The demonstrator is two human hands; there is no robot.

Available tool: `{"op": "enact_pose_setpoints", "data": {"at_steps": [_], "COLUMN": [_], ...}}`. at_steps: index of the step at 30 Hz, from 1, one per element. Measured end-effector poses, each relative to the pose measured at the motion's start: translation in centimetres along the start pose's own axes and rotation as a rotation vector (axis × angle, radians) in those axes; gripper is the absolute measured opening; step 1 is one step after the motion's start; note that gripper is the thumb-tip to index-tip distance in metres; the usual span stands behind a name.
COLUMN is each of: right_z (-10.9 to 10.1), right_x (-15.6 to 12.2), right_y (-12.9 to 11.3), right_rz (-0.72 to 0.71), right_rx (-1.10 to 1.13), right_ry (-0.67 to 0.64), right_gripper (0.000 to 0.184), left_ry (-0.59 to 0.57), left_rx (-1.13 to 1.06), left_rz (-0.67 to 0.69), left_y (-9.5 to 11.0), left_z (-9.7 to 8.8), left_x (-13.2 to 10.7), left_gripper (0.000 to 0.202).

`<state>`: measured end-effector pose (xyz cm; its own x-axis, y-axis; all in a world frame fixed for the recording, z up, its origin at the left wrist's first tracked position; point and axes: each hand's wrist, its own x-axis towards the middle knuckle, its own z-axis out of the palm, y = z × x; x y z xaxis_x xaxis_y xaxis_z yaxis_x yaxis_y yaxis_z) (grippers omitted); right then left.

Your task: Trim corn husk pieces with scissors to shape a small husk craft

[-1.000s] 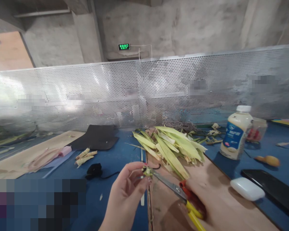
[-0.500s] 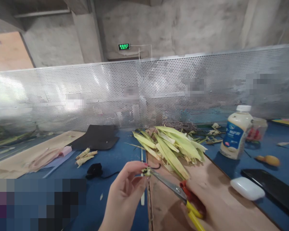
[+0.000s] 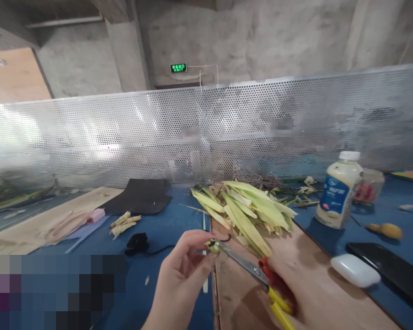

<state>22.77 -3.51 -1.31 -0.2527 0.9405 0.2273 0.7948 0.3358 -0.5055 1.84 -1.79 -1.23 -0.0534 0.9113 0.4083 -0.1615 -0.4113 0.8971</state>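
Between thumb and forefinger, my left hand (image 3: 184, 275) pinches a small pale-green bundle (image 3: 213, 246), which looks like folded corn husk. A black cord (image 3: 161, 250) runs from a small black ball of yarn (image 3: 136, 243) to my left hand, and a dark curled end shows just past the fingertips. My right hand (image 3: 306, 293) grips scissors (image 3: 249, 269) with red and yellow handles. Their blade tips touch the right side of the bundle; whether the blades are fully closed I cannot make out. Beyond both hands lies a pile of pale-green corn husks (image 3: 244, 204).
A bottle with a blue label (image 3: 337, 195), a small gourd (image 3: 387, 230), a white case (image 3: 355, 270) and a black phone (image 3: 392, 270) lie to the right. At left are black sheets (image 3: 137, 195) and short husk pieces (image 3: 124, 224). A perforated metal screen (image 3: 151, 137) stands behind.
The whole view has shifted very slightly. Both hands keep nearly the same pose, with the scissor tips still at the bundle.
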Motion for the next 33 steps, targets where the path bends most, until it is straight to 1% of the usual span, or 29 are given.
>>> {"op": "enact_pose_setpoints", "data": {"at_steps": [3, 7, 12, 18, 25, 33], "right_z": [0.05, -0.12, -0.05, -0.05, -0.09, -0.33], "right_x": [-0.25, -0.23, -0.32, -0.16, -0.15, -0.12], "right_y": [0.14, 0.12, 0.11, 0.29, 0.19, 0.21], "right_rz": [-0.009, -0.007, 0.002, 0.011, 0.008, -0.011], "right_rx": [0.005, 0.005, 0.007, 0.009, 0.024, 0.033], "right_ry": [-0.042, -0.076, -0.105, -0.126, -0.128, -0.122], "right_gripper": [0.022, 0.024, 0.024, 0.022, 0.022, 0.022], "left_ry": [-0.006, -0.025, -0.010, -0.035, -0.055, -0.030], "left_rx": [0.011, -0.013, -0.037, -0.024, 0.002, 0.039], "left_rz": [-0.042, -0.059, -0.081, -0.069, 0.014, 0.018], "left_y": [-0.19, -0.35, -0.31, -0.26, -0.23, -0.05], "left_z": [-0.05, -0.09, -0.05, -0.06, -0.12, -0.14], "left_x": [-0.02, -0.11, -0.15, -0.10, 0.23, -0.08], "left_gripper": [0.014, 0.015, 0.016, 0.015, 0.017, 0.021]}}
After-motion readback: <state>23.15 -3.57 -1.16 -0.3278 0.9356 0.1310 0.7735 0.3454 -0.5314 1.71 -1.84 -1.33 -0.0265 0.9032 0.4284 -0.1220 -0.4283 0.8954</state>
